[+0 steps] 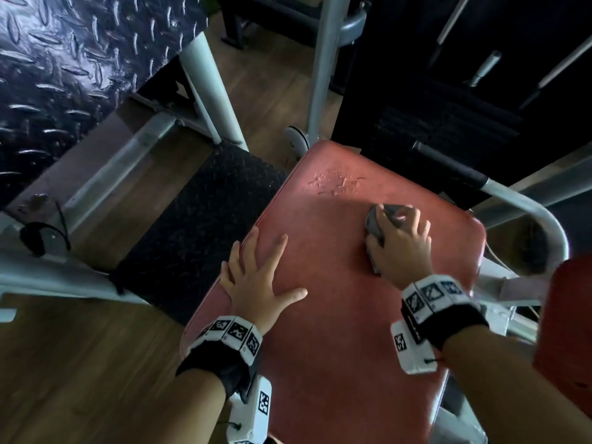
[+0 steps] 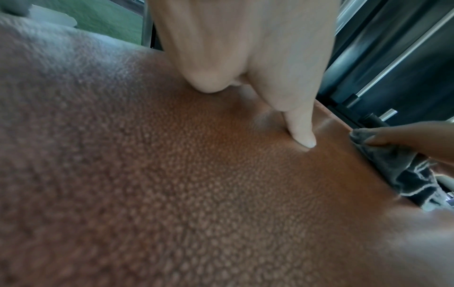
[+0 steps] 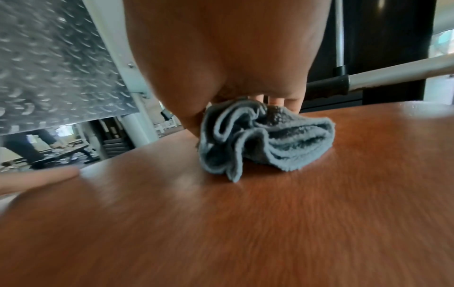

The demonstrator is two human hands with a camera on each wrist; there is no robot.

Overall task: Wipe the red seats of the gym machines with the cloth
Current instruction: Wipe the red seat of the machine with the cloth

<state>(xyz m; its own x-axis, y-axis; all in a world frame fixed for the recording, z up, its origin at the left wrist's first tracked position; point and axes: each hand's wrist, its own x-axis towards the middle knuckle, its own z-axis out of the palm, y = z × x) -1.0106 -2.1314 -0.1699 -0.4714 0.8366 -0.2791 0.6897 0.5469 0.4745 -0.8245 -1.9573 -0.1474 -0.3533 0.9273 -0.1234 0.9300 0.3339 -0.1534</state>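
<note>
Right hand (image 1: pixel 400 245) clenched round the bunched grey cloth (image 3: pixel 265 136), pressing it onto the red seat (image 1: pixel 320 315), far-right part. Left hand (image 1: pixel 259 280) flat, fingers spread, on the seat's left edge, gripping nothing. Cloth looks soft, light, limp: likely to bunch and fold under itself, so best held as a wad under the palm. Seat vinyl is pebbled, cracked patch at far end (image 1: pixel 336 182); could snag.

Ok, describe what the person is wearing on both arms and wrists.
Both forearms are bare, no sleeves. The left wrist carries a black strap topped by a row of white blocks printed with black square code markers, and a white box with another marker hangs below. The right wrist wears the same kit. The hands wear no gloves or rings that show.
</note>
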